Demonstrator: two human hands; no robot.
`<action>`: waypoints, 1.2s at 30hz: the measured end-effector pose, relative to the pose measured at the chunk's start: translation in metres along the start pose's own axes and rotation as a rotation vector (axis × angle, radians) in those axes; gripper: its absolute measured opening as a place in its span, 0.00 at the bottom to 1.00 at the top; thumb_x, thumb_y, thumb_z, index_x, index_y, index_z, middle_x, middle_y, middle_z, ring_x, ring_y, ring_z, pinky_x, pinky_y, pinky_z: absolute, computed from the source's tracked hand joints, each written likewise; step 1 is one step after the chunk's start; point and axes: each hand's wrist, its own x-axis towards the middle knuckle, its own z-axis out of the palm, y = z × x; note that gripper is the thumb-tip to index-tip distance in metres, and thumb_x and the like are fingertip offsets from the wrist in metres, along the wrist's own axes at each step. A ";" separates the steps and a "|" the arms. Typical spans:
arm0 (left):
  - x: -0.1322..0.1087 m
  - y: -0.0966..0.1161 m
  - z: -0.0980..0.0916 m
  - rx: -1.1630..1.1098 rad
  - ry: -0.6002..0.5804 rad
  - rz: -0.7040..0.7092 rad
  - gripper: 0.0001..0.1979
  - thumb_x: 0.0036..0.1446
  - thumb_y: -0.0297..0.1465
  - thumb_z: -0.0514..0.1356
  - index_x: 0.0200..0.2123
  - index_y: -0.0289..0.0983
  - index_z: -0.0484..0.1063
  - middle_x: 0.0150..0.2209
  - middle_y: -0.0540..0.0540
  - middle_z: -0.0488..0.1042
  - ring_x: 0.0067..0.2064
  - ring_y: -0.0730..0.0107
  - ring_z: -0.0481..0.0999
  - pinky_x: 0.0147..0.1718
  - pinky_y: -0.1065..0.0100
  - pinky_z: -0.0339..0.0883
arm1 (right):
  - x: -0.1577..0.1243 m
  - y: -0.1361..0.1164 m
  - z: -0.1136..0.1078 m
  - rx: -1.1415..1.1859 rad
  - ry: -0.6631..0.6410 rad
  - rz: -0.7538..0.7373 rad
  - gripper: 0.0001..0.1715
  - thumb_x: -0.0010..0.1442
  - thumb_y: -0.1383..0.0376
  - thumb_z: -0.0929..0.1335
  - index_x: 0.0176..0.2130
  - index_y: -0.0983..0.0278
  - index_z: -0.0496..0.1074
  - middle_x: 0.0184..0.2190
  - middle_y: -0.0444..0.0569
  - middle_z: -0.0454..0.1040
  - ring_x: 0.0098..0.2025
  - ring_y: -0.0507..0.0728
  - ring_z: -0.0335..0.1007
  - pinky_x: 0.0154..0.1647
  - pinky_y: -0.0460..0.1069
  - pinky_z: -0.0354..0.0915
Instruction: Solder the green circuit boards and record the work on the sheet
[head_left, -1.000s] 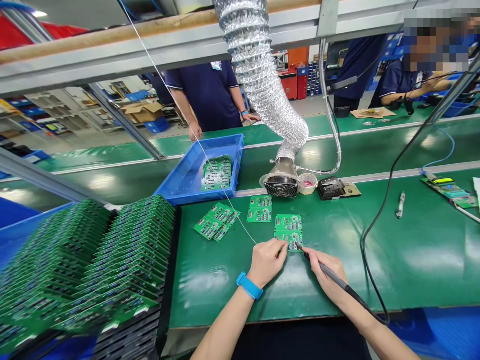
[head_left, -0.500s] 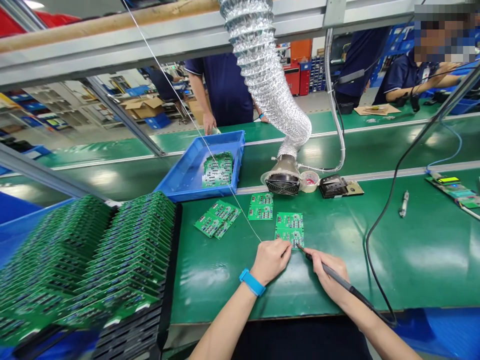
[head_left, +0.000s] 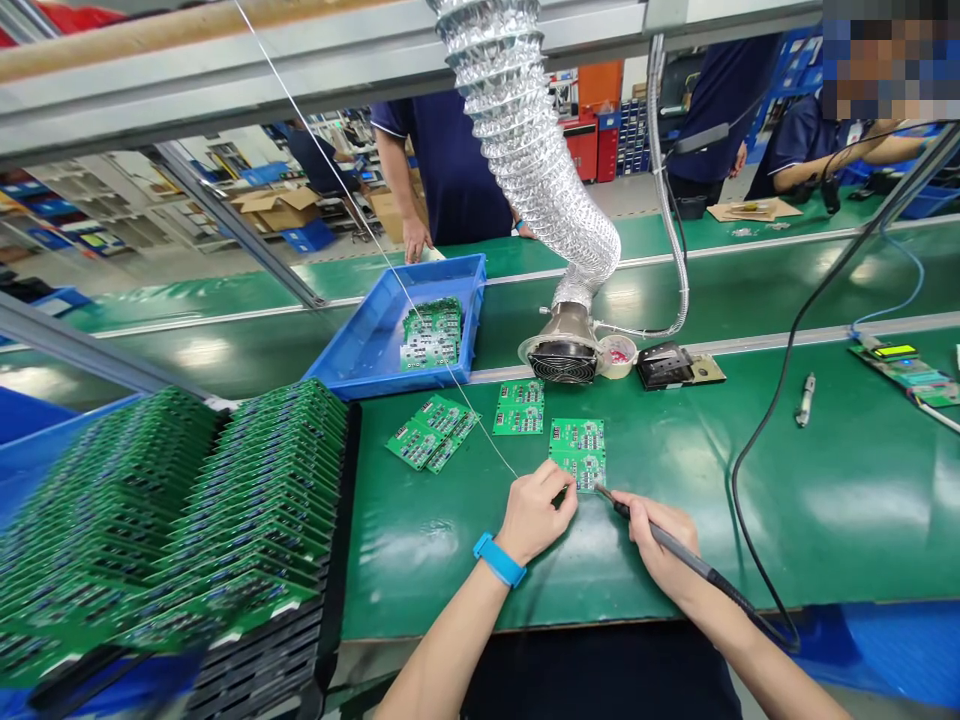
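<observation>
A green circuit board point(head_left: 576, 440) lies flat on the bench in front of me. My left hand point(head_left: 534, 512), with a blue band at the wrist, is closed in a pinch at the board's lower left edge. Thin solder wire point(head_left: 397, 274) runs down from above into this hand; its end is hidden by the fingers. In my right hand point(head_left: 664, 545) is a soldering iron point(head_left: 686, 556), gripped like a pen. Its tip points at the board's lower right corner; contact cannot be made out.
More boards point(head_left: 433, 432) lie left of the work, near a blue tray point(head_left: 352, 345). Racked boards point(head_left: 255, 490) fill the left side. A fume duct point(head_left: 562, 345) hangs behind the work. A black cable point(head_left: 780, 390) loops at right. A co-worker's hand point(head_left: 416, 240) rests beyond the tray.
The left fingers have shifted slightly left and opened their curl a little, showing more of the board's lower edge. The iron's tip has stayed by the lower right corner. The view has moved slightly.
</observation>
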 end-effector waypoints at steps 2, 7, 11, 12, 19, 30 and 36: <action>-0.001 0.000 0.001 0.024 -0.019 0.027 0.09 0.63 0.28 0.56 0.32 0.37 0.73 0.31 0.48 0.72 0.31 0.73 0.73 0.31 0.71 0.65 | 0.000 -0.001 0.000 -0.001 -0.010 -0.013 0.18 0.70 0.67 0.61 0.43 0.65 0.81 0.27 0.48 0.80 0.29 0.55 0.79 0.36 0.49 0.78; -0.002 -0.001 0.005 0.092 -0.054 0.075 0.10 0.63 0.27 0.55 0.31 0.38 0.74 0.30 0.48 0.71 0.29 0.74 0.71 0.30 0.70 0.64 | -0.002 0.002 0.002 0.020 -0.049 -0.042 0.18 0.70 0.68 0.61 0.44 0.64 0.80 0.33 0.49 0.82 0.32 0.56 0.80 0.36 0.50 0.78; -0.001 -0.001 0.007 0.131 -0.082 0.109 0.10 0.63 0.27 0.55 0.31 0.38 0.74 0.30 0.48 0.71 0.28 0.73 0.70 0.29 0.70 0.64 | -0.006 0.007 0.004 0.028 -0.079 -0.054 0.17 0.69 0.69 0.62 0.45 0.63 0.80 0.38 0.50 0.82 0.35 0.58 0.81 0.35 0.51 0.77; -0.001 0.000 0.007 0.135 -0.089 0.118 0.10 0.64 0.27 0.55 0.31 0.38 0.74 0.30 0.48 0.71 0.28 0.73 0.70 0.29 0.70 0.64 | -0.006 0.008 0.004 0.030 -0.084 -0.051 0.17 0.69 0.69 0.62 0.46 0.62 0.80 0.38 0.50 0.82 0.35 0.58 0.81 0.36 0.52 0.77; 0.002 0.000 0.005 -0.060 0.000 0.005 0.09 0.66 0.28 0.55 0.38 0.38 0.75 0.34 0.46 0.73 0.33 0.72 0.74 0.34 0.70 0.67 | -0.002 0.003 0.002 0.046 -0.039 -0.025 0.17 0.70 0.69 0.62 0.45 0.63 0.80 0.34 0.49 0.82 0.31 0.57 0.80 0.34 0.51 0.77; 0.006 0.002 0.004 -0.155 -0.077 -0.090 0.06 0.64 0.25 0.53 0.37 0.38 0.69 0.37 0.47 0.71 0.34 0.72 0.71 0.33 0.70 0.65 | 0.004 0.000 0.002 0.067 -0.018 0.092 0.18 0.71 0.63 0.62 0.46 0.64 0.80 0.25 0.48 0.78 0.29 0.57 0.78 0.40 0.53 0.78; 0.007 0.000 0.006 -0.129 -0.095 -0.057 0.06 0.65 0.26 0.53 0.38 0.39 0.69 0.36 0.47 0.71 0.36 0.69 0.72 0.36 0.68 0.67 | 0.004 0.003 0.004 0.049 -0.055 0.121 0.20 0.71 0.60 0.61 0.46 0.65 0.80 0.27 0.49 0.79 0.30 0.57 0.78 0.39 0.52 0.78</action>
